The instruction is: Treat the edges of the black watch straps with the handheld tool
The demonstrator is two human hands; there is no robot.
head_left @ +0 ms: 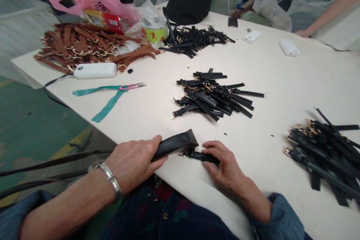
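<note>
My left hand (137,159), with a silver bracelet at the wrist, is wrapped round a wide black strap (176,143) whose end points right over the table's near edge. Just right of it, my right hand (225,163) has its fingers closed on a short black buckle strap (201,155). The gold buckle of that short strap lies beside the wide strap's end. Beyond my hands is a pile of black buckle straps (213,95); another black pile (326,153) lies at the right.
Brown straps (81,45), a white device (95,70) and pink snips (132,86) with teal cloth lie at the left of the white table (157,101). More black straps (194,39) and a black cap (188,3) sit behind. Another person's arm (332,9) reaches in at the right.
</note>
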